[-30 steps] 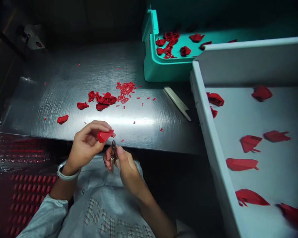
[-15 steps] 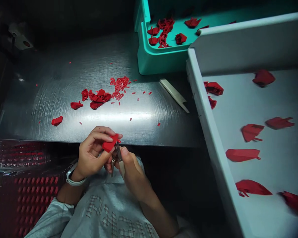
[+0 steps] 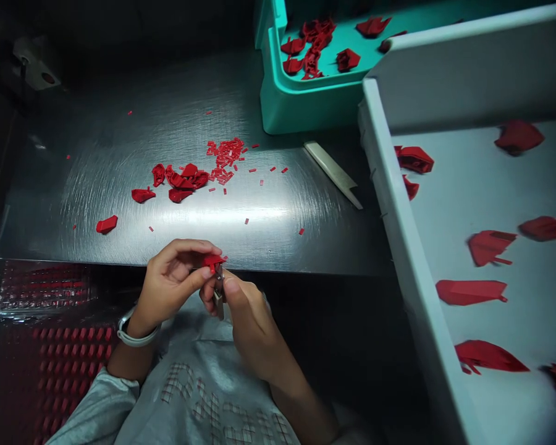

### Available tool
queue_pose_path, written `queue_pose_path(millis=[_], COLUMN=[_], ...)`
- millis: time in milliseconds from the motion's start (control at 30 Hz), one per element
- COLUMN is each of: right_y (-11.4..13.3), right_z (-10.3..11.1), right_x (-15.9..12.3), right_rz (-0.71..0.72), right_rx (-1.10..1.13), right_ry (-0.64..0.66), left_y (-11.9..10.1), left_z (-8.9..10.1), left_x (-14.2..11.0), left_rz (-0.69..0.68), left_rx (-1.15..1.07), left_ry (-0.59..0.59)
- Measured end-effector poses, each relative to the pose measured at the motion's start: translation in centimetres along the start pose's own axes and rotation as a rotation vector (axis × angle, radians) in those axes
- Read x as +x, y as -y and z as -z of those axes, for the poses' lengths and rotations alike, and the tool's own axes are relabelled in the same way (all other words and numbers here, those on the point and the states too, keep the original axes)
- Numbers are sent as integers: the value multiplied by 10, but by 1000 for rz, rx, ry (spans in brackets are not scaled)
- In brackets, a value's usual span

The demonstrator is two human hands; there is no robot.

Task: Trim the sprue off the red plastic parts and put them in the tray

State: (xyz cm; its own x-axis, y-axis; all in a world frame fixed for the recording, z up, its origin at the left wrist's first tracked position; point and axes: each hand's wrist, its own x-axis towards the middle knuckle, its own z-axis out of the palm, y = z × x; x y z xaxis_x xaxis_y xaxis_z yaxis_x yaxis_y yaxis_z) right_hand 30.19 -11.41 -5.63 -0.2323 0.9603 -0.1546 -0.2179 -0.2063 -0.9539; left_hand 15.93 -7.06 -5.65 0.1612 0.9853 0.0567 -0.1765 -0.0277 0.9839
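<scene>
L hand point(image 3: 176, 281) pinches red pc point(image 3: 212, 261), prob. light, stiff, smooth, best held by sides; R hand point(image 3: 250, 306) clamped round cutters point(image 3: 219, 296).

The dark, finely scratched metal tabletop point(image 3: 176, 117) is spanning the frame from the left to right of centre, gleaming brightest near the middle. Left of centre, several red parts point(image 3: 180, 180) are lying clustered; one is resting just left of them, and another is lying apart, farther toward the lower left. Just right of the cluster, small red bits point(image 3: 229, 152) are forming a loose pile, with strays scattering around it, some reaching toward the upper left. Right of centre, a pale strip point(image 3: 332, 173) is lying aslant, its notched end pointing lower right. Above it, a teal bin point(image 3: 310, 111) is standing.
</scene>
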Motion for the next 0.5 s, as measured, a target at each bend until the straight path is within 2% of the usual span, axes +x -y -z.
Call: queue_pose_path(millis=[133,233,367,500], right_y=[1,3,3,0], right_z=[0,1,3,3], right_x=[-1,-1,-2,-3], right_rz=[24,11,-12,41], right_rx=[5,35,57,2], right_ry=[8,7,24,-7], left_y=[2,1,-1,1], left_z=[-2,1,3,-1], left_x=[-1,-3,-3,-2], left_rz=[72,141,232,212], left_rx=[-133,-126,-84,-162], left_ry=[52,98,105,41])
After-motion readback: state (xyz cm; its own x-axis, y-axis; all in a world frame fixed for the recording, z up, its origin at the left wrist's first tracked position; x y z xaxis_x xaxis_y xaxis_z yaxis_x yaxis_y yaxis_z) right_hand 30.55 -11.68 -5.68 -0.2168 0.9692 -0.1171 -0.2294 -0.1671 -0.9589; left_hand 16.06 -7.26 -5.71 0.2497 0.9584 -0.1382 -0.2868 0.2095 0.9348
